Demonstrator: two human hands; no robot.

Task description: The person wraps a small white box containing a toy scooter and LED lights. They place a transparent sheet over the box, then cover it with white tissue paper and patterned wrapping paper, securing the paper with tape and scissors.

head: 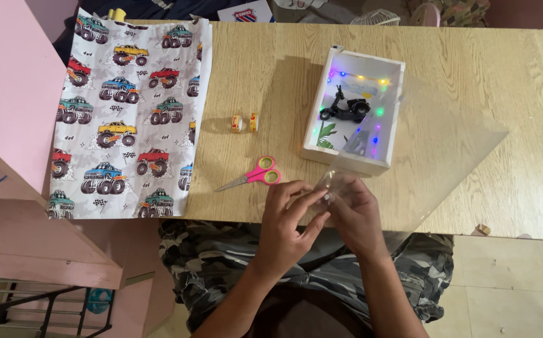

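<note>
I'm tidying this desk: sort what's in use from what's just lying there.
In use:
left hand
right hand
clear plastic sheet
white lit box with toy scooter

Lying about:
pink scissors
two tape rolls
monster-truck wrapping paper
</note>
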